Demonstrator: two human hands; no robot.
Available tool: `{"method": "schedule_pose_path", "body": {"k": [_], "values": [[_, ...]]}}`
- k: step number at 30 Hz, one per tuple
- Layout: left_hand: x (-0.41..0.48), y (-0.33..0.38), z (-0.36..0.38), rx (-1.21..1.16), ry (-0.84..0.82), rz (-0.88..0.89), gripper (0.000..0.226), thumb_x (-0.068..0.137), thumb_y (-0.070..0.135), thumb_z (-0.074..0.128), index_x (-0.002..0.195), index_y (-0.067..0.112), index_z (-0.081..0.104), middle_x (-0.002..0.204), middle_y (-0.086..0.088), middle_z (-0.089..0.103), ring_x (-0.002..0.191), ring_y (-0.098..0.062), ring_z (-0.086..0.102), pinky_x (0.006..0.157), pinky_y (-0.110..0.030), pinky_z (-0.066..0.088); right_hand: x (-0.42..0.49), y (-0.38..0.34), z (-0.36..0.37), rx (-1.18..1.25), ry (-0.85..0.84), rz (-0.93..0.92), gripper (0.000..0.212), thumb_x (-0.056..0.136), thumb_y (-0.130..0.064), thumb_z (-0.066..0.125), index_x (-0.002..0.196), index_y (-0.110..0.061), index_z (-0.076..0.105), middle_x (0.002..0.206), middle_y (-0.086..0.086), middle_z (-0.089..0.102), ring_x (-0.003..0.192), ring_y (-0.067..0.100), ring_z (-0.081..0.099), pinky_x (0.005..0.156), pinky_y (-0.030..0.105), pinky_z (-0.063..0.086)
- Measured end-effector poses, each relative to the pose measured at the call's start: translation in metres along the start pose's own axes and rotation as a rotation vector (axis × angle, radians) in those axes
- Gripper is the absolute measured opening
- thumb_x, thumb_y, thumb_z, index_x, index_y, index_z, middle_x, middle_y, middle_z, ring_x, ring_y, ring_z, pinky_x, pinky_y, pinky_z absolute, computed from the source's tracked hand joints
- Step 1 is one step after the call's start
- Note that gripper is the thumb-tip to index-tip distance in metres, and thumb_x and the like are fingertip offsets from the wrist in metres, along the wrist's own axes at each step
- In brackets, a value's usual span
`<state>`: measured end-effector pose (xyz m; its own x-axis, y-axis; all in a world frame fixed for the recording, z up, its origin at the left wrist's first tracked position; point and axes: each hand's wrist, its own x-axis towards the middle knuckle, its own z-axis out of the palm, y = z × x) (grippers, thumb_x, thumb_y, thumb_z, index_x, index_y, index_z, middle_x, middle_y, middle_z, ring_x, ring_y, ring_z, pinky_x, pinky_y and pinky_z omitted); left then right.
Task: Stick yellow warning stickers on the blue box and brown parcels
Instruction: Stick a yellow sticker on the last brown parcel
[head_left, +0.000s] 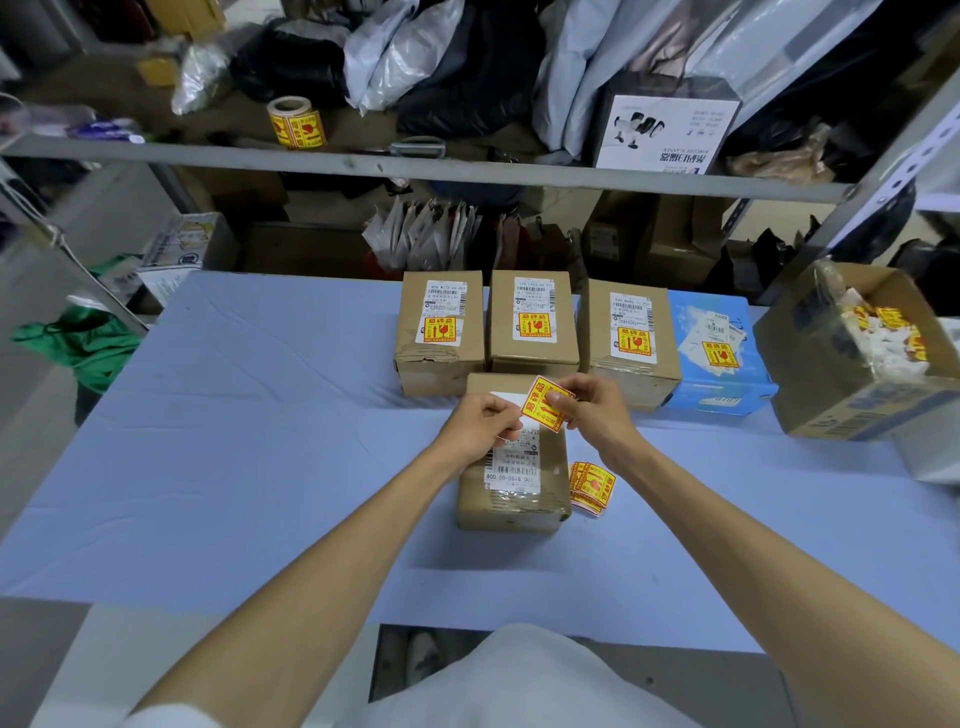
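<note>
A counter draped in pale blue cloth fills the room's middle. Behind and above the counter runs a grey metal shelf heaped with grey and black plastic bags. Under that shelf, behind the counter, stand cardboard cartons. Left of the counter a green bag lies on the floor. The light is even.

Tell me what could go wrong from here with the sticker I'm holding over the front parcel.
The yellow sticker, pinched by the left hand and right hand above the front parcel, could curl and stick to a finger. Pressed straight down, it might cover the barcode on the shipping label. The right forearm could brush the sticker stack beside it.
</note>
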<state>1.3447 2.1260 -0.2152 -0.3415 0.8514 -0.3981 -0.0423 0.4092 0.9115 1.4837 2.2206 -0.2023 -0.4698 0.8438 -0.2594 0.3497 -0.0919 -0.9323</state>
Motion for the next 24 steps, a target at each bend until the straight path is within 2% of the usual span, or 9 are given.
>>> {"method": "schedule_pose_path", "body": {"k": [7,15,17,20,23,24], "values": [[-0.002,0.002,0.000,0.006,-0.012,-0.012,0.010,0.093,0.015,0.058,0.096,0.008,0.065,0.081,-0.001,0.066,0.071,-0.008,0.061,0.070,-0.020,0.050,0.002,0.004,0.000,-0.019,-0.028,0.008,0.007,0.091,-0.011,0.062,0.097,-0.010,0.066,0.085,0.002,0.069,0.070,0.004,0.064,0.052,0.010,0.045],[-0.003,0.005,-0.002,0.001,-0.031,-0.011,0.008,0.094,0.015,0.057,0.089,0.015,0.064,0.079,0.001,0.068,0.070,-0.007,0.062,0.068,-0.018,0.051,0.004,0.006,-0.001,-0.026,-0.008,0.010,0.007,0.091,-0.010,0.062,0.091,-0.016,0.064,0.089,0.005,0.069,0.075,0.008,0.065,0.058,0.016,0.047],[-0.003,0.006,-0.002,-0.013,-0.029,-0.004,0.008,0.094,0.015,0.057,0.089,0.014,0.064,0.078,0.001,0.068,0.069,-0.006,0.063,0.066,-0.016,0.050,0.006,0.007,-0.001,-0.037,0.002,0.019,0.006,0.090,-0.011,0.064,0.095,-0.014,0.064,0.095,0.008,0.069,0.080,0.014,0.066,0.062,0.021,0.050],[-0.003,0.008,-0.001,-0.014,-0.027,0.002,0.008,0.093,0.013,0.058,0.087,0.014,0.065,0.079,0.000,0.068,0.068,-0.006,0.062,0.066,-0.017,0.050,0.006,0.008,0.000,-0.089,0.006,0.017,0.018,0.087,-0.013,0.068,0.104,-0.011,0.063,0.100,0.005,0.067,0.088,0.018,0.066,0.073,0.031,0.056],[-0.003,0.010,0.000,-0.026,-0.027,0.006,0.010,0.092,0.011,0.058,0.086,0.013,0.065,0.079,-0.001,0.068,0.067,-0.006,0.062,0.066,-0.017,0.050,0.002,0.007,0.002,-0.111,0.021,-0.020,0.031,0.081,-0.016,0.075,0.108,-0.016,0.060,0.099,-0.006,0.056,0.083,0.007,0.059,0.055,0.017,0.049],[-0.003,0.011,0.000,-0.027,-0.026,0.008,0.010,0.092,0.011,0.058,0.086,0.013,0.065,0.079,-0.001,0.068,0.067,-0.006,0.062,0.068,-0.018,0.050,0.001,0.006,0.003,-0.119,0.026,-0.036,0.028,0.081,-0.016,0.075,0.105,-0.017,0.062,0.097,-0.007,0.057,0.080,0.006,0.059,0.052,0.014,0.046]]}}
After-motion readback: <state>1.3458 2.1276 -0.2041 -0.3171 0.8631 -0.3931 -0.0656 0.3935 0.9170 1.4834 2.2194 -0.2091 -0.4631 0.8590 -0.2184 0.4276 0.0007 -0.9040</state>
